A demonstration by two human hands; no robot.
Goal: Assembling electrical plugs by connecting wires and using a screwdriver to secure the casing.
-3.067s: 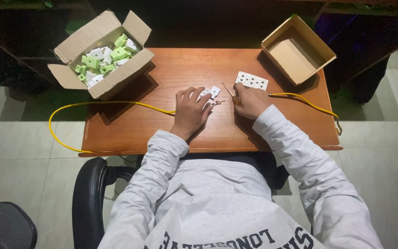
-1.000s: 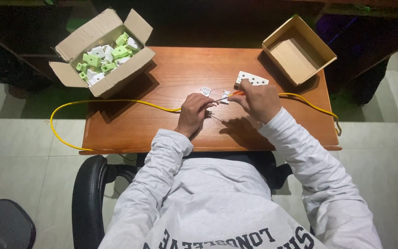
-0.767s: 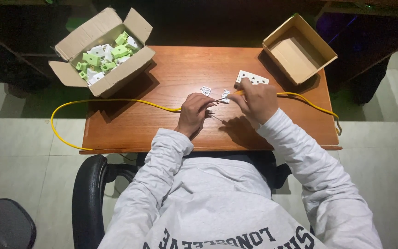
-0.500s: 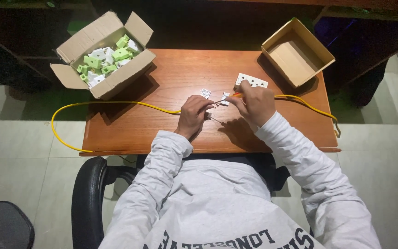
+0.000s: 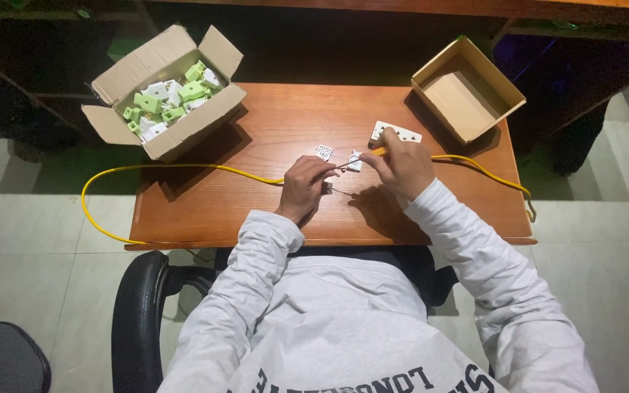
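Between hands (image 5: 358, 171), small white square piece (image 5: 355, 161).

I count two cardboard boxes: one (image 5: 165, 91) full of green and white parts, too many to number, one (image 5: 467, 87) empty. One yellow cable (image 5: 183, 169), one white socket plate (image 5: 396, 133), two small white pieces (image 5: 324, 152) (image 5: 354, 161).

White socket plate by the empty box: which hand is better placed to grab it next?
Probably right. The right hand sits just below the white socket plate, though it holds a yellow-handled tool. The left hand is farther off, pinching the yellow cable.
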